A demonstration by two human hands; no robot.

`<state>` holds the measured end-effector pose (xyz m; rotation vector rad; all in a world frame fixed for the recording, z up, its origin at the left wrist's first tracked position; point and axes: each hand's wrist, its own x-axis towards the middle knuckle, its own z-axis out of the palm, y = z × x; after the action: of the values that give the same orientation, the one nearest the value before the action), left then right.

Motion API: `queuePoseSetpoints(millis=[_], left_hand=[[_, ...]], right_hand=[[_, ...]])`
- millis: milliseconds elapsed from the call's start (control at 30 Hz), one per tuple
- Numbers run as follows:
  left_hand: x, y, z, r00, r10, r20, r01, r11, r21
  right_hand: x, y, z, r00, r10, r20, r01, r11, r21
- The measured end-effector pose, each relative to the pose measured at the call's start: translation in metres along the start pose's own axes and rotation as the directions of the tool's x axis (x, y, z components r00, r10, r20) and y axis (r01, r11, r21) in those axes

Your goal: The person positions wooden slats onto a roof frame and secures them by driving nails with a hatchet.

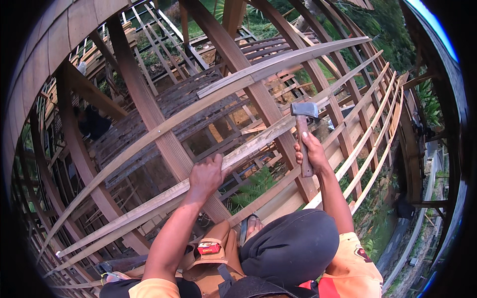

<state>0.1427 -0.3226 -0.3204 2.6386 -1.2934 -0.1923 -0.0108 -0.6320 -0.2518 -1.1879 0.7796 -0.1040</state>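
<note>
My right hand (314,149) is closed round the brown wooden handle of a hatchet (304,110). The hatchet stands upright in the view, its grey metal head at the top, beside a dark rafter. My left hand (206,175) is closed on a long pale wooden batten (253,142), which runs across the rafters from lower left to upper right. The batten's upper right stretch passes behind or against the hatchet head; I cannot tell whether they touch. Left of centre, a brown rafter (171,149) runs down behind the batten near my left hand.
Another batten (198,107) crosses the rafters farther up. More battens (370,139) run along the right. Between the rafters are gaps, with a lower timber deck (198,89) and ferns (252,188) below. A tool pouch (211,265) at my waist holds a red box (208,248). Shingles (54,30) line the upper left.
</note>
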Motion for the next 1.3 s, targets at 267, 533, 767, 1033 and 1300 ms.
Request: queuePoseSetpoints(millis=[267, 533, 767, 1033, 1300], left_hand=[[-0.009, -0.004, 0.001, 0.996, -0.062, 0.062, 0.063, 0.998, -0.017], [0.011, 0.003, -0.001, 0.999, -0.022, 0.029, 0.024, 0.997, -0.075], [-0.067, -0.049, -0.045, 0.994, -0.031, -0.107, 0.039, 0.996, 0.074], [-0.152, -0.088, -0.071, 0.977, -0.141, 0.159, 0.173, 0.963, -0.207], [-0.199, -0.145, -0.092, 0.983, -0.079, 0.167, 0.093, 0.993, -0.074]], right_hand=[[-0.056, 0.007, 0.041, 0.721, 0.391, 0.572, 0.022, 0.812, -0.583], [-0.041, 0.02, 0.018, 1.0, -0.018, -0.002, 0.018, 1.0, 0.021], [-0.045, 0.047, -0.004, 0.935, -0.307, -0.177, 0.263, 0.936, -0.234], [-0.02, 0.044, 0.028, 0.745, -0.667, 0.019, 0.299, 0.307, -0.903], [0.057, 0.11, -0.033, 0.932, -0.273, 0.239, 0.31, 0.26, -0.914]])
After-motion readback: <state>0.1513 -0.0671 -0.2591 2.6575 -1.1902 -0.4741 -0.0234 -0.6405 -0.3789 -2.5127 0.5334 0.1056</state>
